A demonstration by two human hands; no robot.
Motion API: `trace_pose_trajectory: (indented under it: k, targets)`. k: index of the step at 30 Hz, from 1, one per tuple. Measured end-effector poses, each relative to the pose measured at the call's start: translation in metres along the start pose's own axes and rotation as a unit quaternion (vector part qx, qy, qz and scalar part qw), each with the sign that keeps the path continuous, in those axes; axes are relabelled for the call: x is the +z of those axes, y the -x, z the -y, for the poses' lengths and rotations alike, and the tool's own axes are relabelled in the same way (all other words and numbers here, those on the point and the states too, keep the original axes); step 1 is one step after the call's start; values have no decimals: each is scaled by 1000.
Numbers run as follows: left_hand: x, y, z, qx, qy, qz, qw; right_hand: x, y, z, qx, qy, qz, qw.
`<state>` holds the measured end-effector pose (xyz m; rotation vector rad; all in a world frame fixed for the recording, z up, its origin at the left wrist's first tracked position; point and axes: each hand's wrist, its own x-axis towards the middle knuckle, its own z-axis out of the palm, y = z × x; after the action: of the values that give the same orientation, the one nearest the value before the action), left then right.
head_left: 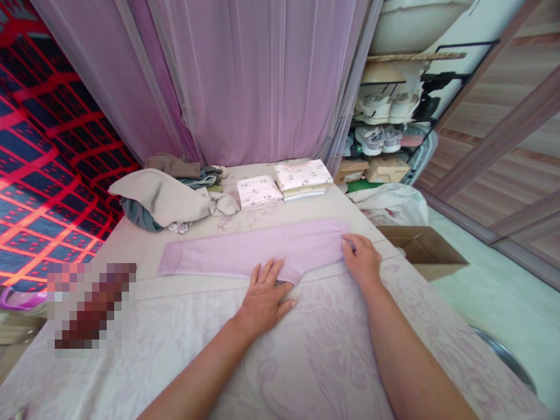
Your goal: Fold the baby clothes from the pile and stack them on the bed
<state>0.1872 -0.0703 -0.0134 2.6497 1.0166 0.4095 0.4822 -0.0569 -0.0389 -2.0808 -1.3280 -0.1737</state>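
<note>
Now, scene: you stand at a cloth-covered table (332,350) with both hands on a folded lilac garment (249,252)
Garment place: centre of the frame, lying flat on the table just beyond your hands
Garment long axis: runs left to right across the frame, a narrow strip; its right end sits slightly higher in the frame than its left end
Left hand (263,297): flat, fingers spread, palm down on the lower edge near the strip's middle; it presses rather than grasps
Right hand (362,259): at the strip's right end, fingers curled onto the cloth; whether they pinch the edge cannot be told
Nearer hand: your right hand covers the right end; the far left end lies well apart from both hands, closer to your left
Behind: two folded patterned stacks (284,184) upper centre, a loose clothes heap (166,195) upper left
Right of table: open cardboard box (422,251)
</note>
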Motion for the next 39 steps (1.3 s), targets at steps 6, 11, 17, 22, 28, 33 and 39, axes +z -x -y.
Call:
trace_pose_trajectory:
  k: [6,11,17,22,28,33,39]
  targets:
    - [-10,4,13,32,15,40,999,2,-3,-4,6,-10,-9,1000]
    - [-18,4,8,36,18,68,997,1,-3,-1,8,-9,-4,1000]
    - [-50,-7,14,30,113,67,991,-1,-2,0,5,-18,-5,1000]
    - [-56,-46,48,-47,66,-35,996,-1,0,3,15,-21,-9,1000]
    - [-39,-86,73,-87,-69,36,993,-8,-15,7,54,-3,-8,999]
    - [-29,-98,82,-67,-70,-15,995,-9,-51,24,-26,43,30,998]
    - [-14,-95,95,-101,-25,-113,988,16,-75,58,-137,47,138,980]
